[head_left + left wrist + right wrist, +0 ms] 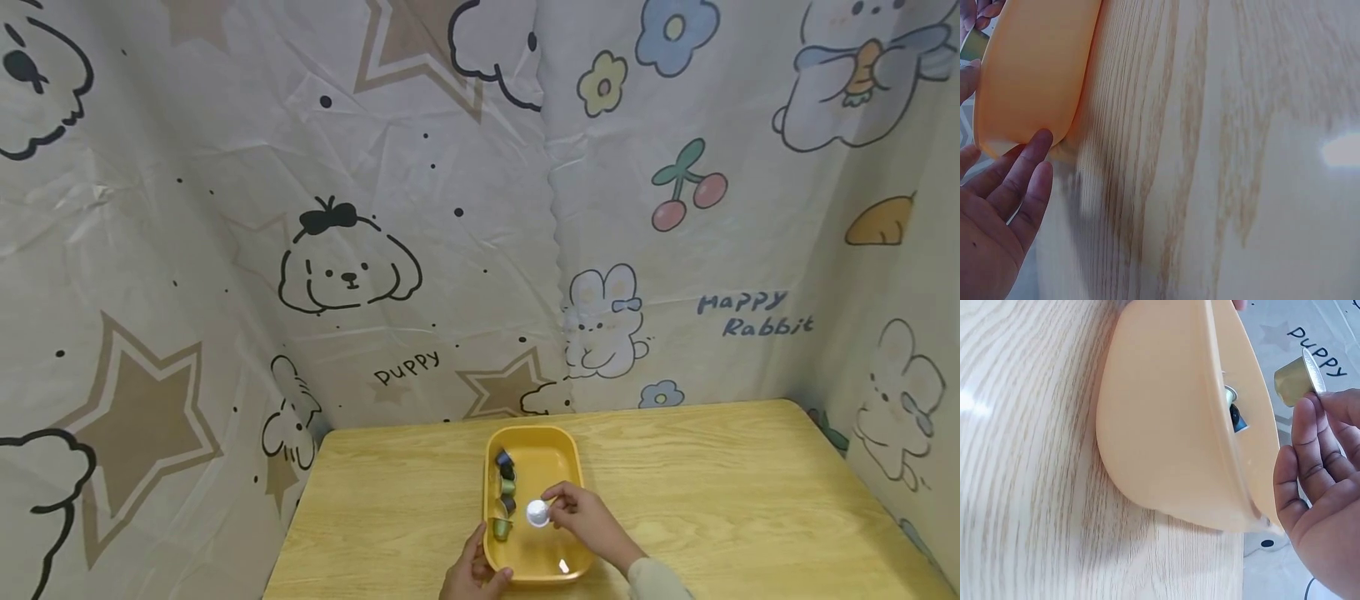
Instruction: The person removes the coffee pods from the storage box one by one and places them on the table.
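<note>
My right hand (588,521) pinches a coffee capsule by its rim above the yellow tray (543,450). The held capsule (1294,380) has a gold body and a silver foil lid; in the head view its lid (537,513) faces up toward the camera. My left hand (471,575) holds the tray's near left corner, its thumb on the near side and fingers along the left side. Inside the tray, several capsules form a row by the left wall, from a blue capsule (504,457) at the far end to a green capsule (502,528) nearest me.
The tray stands on a wood-grain table (705,475), with tabletop on both sides of it. A patterned cloth (480,250) hangs behind the table and along its sides.
</note>
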`<state>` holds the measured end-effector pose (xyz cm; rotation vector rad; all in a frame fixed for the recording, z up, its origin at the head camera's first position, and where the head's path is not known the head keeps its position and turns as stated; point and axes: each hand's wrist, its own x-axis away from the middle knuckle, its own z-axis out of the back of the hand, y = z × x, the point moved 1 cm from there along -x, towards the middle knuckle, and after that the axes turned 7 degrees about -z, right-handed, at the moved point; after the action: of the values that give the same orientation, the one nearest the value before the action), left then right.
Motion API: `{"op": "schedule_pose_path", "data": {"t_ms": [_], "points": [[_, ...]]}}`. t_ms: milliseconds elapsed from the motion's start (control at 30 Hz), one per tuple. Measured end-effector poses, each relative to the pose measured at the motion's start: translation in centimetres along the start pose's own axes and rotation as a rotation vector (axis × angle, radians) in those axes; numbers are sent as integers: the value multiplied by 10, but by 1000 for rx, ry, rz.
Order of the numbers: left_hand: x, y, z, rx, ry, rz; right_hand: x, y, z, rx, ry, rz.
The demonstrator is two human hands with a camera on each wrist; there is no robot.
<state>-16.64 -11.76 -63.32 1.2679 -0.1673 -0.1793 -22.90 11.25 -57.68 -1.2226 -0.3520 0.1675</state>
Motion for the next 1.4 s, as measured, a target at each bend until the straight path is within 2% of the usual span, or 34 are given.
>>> {"op": "schedule_pose_path", "data": {"t_ms": [167, 467, 667, 900, 1133, 1400], "points": [[-1, -2, 0, 8, 0, -15, 1, 2, 9, -23, 27, -13], [1, -3, -1, 33, 35, -1, 3, 6, 22, -10, 100, -14], [0, -4, -2, 82, 68, 52, 7, 4, 28, -46, 148, -35], [0, -5, -5, 152, 103, 81, 11, 2, 37, -86, 184, -67], [0, -8, -6, 227, 94, 82, 13, 8, 47, -129, 231, -90], [-1, -12, -6, 236, 92, 104, 17, 17, 56, -169, 307, -140]]}}
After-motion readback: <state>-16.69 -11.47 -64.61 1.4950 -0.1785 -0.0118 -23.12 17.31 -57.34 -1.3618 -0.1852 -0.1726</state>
